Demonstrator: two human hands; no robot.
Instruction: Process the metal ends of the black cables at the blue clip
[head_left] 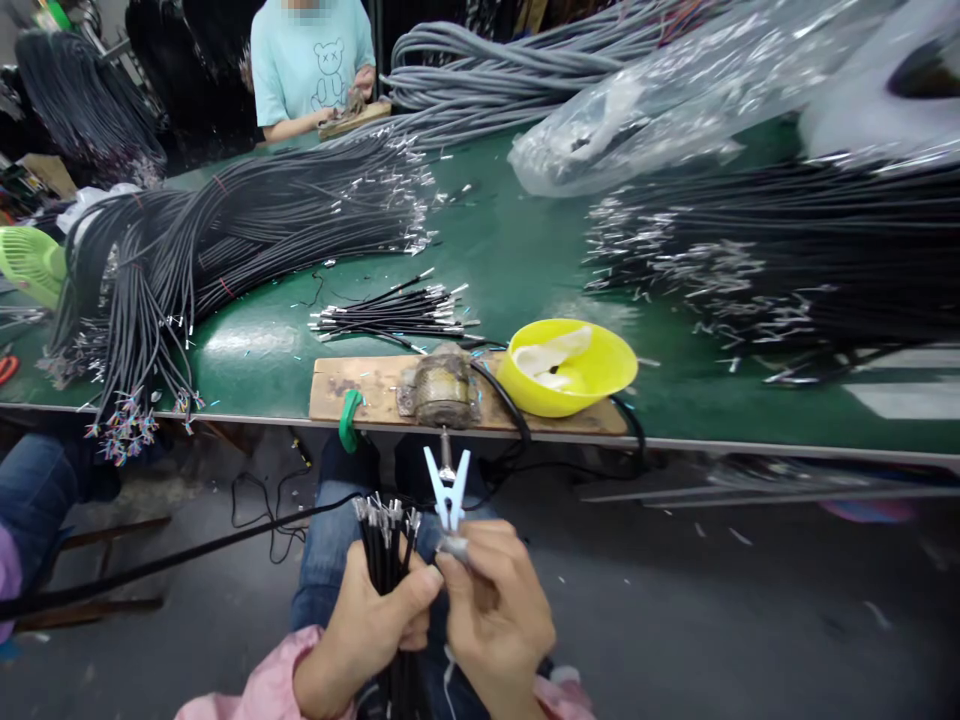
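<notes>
My left hand (375,625) is closed around a bundle of short black cables (386,540) held upright, their stripped metal ends pointing up. My right hand (499,610) pinches a light blue clothespin-like clip (448,488) just right of the cable tips, its two prongs pointing up. Both hands sit over my lap, below the table edge. Just above them, a wooden board (360,385) on the table edge carries a small round metal device (444,390) with a rod sticking down.
A yellow bowl (592,385) sits on the board's right end. A small loose bunch of black cables (394,312) lies behind it on the green table (510,250). Large black cable heaps (225,230) lie left and right, plastic bags at the back. Another person in a light blue shirt (311,60) works opposite.
</notes>
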